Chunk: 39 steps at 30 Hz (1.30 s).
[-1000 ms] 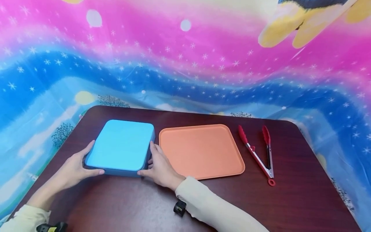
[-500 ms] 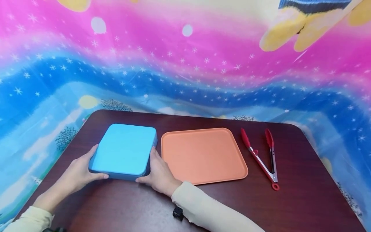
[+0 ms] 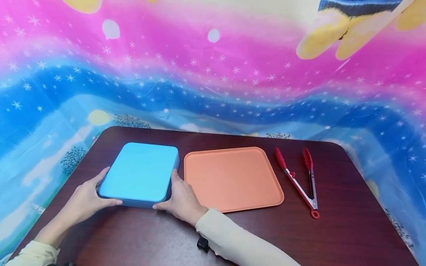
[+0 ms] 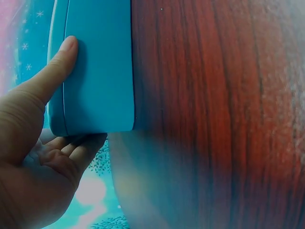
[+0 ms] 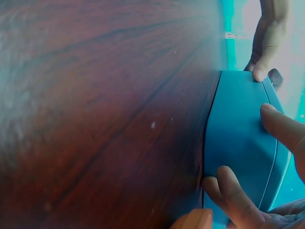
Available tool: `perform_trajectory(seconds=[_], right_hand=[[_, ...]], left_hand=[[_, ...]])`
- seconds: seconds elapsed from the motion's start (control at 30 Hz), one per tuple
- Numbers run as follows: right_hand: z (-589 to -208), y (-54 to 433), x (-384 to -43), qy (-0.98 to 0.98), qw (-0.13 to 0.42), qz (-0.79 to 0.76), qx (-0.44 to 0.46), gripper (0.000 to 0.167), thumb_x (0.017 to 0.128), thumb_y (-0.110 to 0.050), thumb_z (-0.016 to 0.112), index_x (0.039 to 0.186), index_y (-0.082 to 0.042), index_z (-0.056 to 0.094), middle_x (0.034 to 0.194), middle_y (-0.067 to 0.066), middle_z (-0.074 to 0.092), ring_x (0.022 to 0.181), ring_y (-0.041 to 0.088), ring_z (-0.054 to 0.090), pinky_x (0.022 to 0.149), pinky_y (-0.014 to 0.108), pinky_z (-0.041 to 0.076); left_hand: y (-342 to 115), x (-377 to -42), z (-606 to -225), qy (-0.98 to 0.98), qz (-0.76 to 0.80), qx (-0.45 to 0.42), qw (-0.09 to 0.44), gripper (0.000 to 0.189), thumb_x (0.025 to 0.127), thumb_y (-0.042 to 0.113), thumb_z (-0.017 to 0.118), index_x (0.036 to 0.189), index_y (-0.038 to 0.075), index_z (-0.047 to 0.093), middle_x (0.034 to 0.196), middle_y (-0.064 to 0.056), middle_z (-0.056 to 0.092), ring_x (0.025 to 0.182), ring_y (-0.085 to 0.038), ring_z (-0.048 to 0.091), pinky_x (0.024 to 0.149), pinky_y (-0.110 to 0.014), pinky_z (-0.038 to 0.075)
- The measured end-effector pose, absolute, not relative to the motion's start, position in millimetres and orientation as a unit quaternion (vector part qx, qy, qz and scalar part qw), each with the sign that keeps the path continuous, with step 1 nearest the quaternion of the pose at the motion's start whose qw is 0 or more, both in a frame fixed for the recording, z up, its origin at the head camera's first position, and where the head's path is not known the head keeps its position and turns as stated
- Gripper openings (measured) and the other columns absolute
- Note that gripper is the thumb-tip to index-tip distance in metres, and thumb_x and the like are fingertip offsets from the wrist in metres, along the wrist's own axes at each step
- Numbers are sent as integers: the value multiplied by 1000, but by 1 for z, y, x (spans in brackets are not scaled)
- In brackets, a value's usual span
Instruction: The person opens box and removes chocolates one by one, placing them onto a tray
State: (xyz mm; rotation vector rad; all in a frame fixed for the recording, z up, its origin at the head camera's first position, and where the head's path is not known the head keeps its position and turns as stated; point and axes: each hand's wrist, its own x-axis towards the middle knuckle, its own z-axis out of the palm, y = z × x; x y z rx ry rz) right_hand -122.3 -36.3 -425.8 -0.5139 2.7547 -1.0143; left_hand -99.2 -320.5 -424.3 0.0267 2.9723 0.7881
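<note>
A blue lidded box (image 3: 139,171) with rounded corners sits flat on the dark wood table, at the left in the head view. My left hand (image 3: 81,197) grips its near left corner, the thumb pressing the front wall by the lid seam and the fingers along the left side. At the near right corner my right hand (image 3: 184,199) holds the box, thumb on the front and fingers against the right side. In the left wrist view, a thin seam runs along the box wall (image 4: 102,71) beside the thumb. The lid is on, so the inside is hidden.
An orange tray (image 3: 233,179) lies just right of the box, close to my right hand. Farther right, red-tipped tongs (image 3: 301,188) lie spread on the table (image 3: 346,207). A colourful printed cloth (image 3: 213,81) hangs behind the table's far edge.
The head view has tilted slightly, shifting everything a little down. My right thumb has slid a bit left along the box front. Box, tray and tongs keep their places.
</note>
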Motion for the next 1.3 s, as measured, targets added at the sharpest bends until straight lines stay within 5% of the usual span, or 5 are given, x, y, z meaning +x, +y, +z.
perform_trajectory(seconds=[0.17,0.33,0.6,0.87,1.3], right_hand=[[-425,-36,-124,918,96,-344,-171,123,74,-54,87,160,2,18,108,13,73,107,17,71,91,26,59],[-424,-34,-126,913,108,-355,-170,125,75,-55,86,161,1,14,61,-2,56,66,7,62,73,20,56],[-422,-33,-125,914,104,-355,-169,124,76,-54,86,161,2,15,68,3,62,67,8,63,71,20,56],[-420,-37,-122,915,96,-356,-166,120,76,-44,88,159,4,17,165,18,31,147,24,44,115,37,46],[-422,-38,-119,927,86,-322,-172,122,77,-54,84,160,4,15,105,17,73,105,22,72,88,28,60]], left_hand=[[-323,-101,-422,966,254,5,38,123,73,54,87,158,-6,22,144,-45,43,127,-58,48,89,-67,49],[-322,-103,-420,966,256,11,40,121,74,54,87,157,-7,23,143,-44,45,126,-57,49,89,-66,50],[-319,-104,-420,962,271,14,42,120,75,53,86,159,-4,21,145,-42,44,127,-55,50,92,-67,49],[-320,-104,-419,960,274,17,51,121,76,53,85,158,-5,20,147,-42,41,129,-56,48,94,-69,48],[-319,-99,-424,957,287,21,46,116,80,50,83,160,-3,17,150,-40,39,130,-54,47,95,-68,47]])
